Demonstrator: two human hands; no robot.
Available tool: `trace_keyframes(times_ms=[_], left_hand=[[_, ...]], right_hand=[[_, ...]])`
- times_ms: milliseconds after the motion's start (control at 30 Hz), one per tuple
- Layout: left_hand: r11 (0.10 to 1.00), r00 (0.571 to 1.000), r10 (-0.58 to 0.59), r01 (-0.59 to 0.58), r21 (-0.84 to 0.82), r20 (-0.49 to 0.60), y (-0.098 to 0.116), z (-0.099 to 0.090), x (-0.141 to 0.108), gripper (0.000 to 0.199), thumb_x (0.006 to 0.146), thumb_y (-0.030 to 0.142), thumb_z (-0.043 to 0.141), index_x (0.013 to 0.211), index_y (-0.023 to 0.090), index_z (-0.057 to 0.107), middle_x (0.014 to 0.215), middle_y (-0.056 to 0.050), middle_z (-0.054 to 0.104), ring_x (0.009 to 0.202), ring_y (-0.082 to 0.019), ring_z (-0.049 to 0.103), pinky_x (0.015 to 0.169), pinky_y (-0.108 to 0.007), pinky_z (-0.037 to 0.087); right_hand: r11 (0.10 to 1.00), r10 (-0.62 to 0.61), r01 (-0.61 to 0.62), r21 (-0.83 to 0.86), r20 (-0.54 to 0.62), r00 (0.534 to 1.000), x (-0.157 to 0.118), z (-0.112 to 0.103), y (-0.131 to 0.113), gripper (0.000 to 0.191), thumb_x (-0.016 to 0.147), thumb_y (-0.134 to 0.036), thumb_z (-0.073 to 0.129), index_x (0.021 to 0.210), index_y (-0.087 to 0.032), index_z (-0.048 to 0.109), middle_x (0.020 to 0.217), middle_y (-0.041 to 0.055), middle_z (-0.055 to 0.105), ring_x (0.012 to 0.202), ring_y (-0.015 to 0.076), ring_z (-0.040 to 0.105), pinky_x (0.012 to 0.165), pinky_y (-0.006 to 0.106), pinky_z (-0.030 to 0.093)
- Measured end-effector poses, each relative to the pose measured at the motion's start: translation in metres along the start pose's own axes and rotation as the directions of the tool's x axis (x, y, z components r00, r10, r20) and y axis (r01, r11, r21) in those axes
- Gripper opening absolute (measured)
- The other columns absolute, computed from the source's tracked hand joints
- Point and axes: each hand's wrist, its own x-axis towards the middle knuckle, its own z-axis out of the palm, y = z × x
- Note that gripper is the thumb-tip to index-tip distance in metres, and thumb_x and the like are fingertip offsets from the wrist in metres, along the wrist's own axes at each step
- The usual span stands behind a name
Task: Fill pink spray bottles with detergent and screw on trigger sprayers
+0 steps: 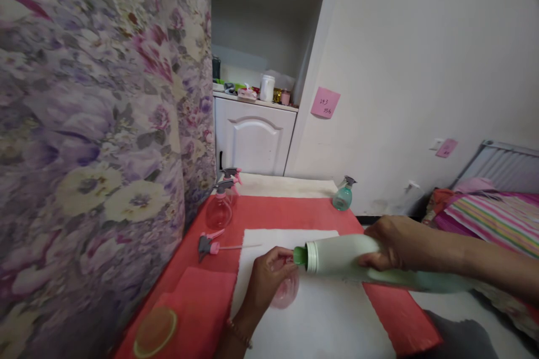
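Observation:
My left hand (pixel 269 272) is closed round the neck of a clear, pink-tinted spray bottle (pixel 286 291) with its sprayer off. In my right hand (pixel 385 244) is a large pale green bottle (pixel 341 255), tipped nearly level with its mouth to the left. A green spout (pixel 300 256) at that mouth meets the top of the small bottle; whether liquid is flowing I cannot tell. Left of my left hand lies a grey and pink spray head (pixel 206 245), its thin tube pointing right.
Two pink spray bottles, the nearer one (pixel 219 210) plainest, stand at the table's back left. A teal spray bottle (pixel 342 197) stands back right. White paper (pixel 328 320) covers part of the red tabletop (pixel 278 210). A round yellow-rimmed object (pixel 155 331) lies front left, beside a floral curtain (pixel 105 151).

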Motion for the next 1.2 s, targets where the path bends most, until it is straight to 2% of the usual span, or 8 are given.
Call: trace_keyframes(times_ms=[400,767,933,1067,1200], left_hand=[[1.0,1.0,-0.007,0.007,-0.009,0.003,0.001,0.0,0.001,0.014,0.069,0.021,0.072,0.083,0.019,0.071,0.085,-0.004,0.076,0.085,-0.021,0.069,0.077,-0.028,0.051],[1.0,1.0,-0.008,0.008,-0.011,0.003,0.001,0.001,0.002,0.013,0.07,0.02,0.072,0.083,0.018,0.071,0.084,-0.004,0.076,0.084,-0.021,0.069,0.076,-0.027,0.05],[1.0,1.0,-0.012,0.012,-0.013,0.001,0.001,0.0,0.001,0.014,0.07,0.02,0.073,0.083,0.018,0.071,0.084,-0.003,0.076,0.085,-0.021,0.069,0.076,-0.027,0.05],[1.0,1.0,-0.027,0.027,-0.008,-0.004,0.002,0.0,0.001,0.014,0.07,0.021,0.073,0.084,0.018,0.071,0.085,-0.004,0.076,0.085,-0.021,0.069,0.077,-0.027,0.05],[1.0,1.0,-0.016,0.016,0.009,0.001,-0.001,-0.001,0.001,0.015,0.071,0.021,0.072,0.086,0.017,0.072,0.086,-0.004,0.076,0.086,-0.021,0.068,0.078,-0.028,0.05]], right_hand=[[1.0,-0.015,0.015,0.005,-0.006,1.0,0.001,0.002,0.003,0.051,0.079,-0.068,0.053,0.069,-0.019,0.065,0.06,0.0035,0.064,0.05,0.013,0.051,0.047,0.024,0.03],[1.0,-0.012,0.012,0.007,0.01,1.0,0.0,-0.005,-0.004,0.05,0.081,-0.065,0.053,0.072,-0.018,0.065,0.062,0.0048,0.064,0.051,0.0139,0.052,0.048,0.025,0.031],[1.0,-0.003,0.003,0.001,-0.007,1.0,0.0,0.003,0.004,0.054,0.078,-0.07,0.052,0.073,-0.018,0.067,0.062,0.0044,0.064,0.052,0.0145,0.054,0.048,0.025,0.032],[0.998,0.007,-0.007,0.062,0.001,1.0,0.001,0.013,0.012,0.053,0.078,-0.07,0.053,0.078,-0.019,0.069,0.066,0.0042,0.067,0.055,0.0156,0.058,0.05,0.025,0.035],[0.989,0.039,-0.041,0.145,0.015,0.999,0.0,0.023,0.016,0.052,0.078,-0.069,0.055,0.075,-0.019,0.069,0.062,0.003,0.068,0.051,0.0136,0.056,0.047,0.024,0.033]])
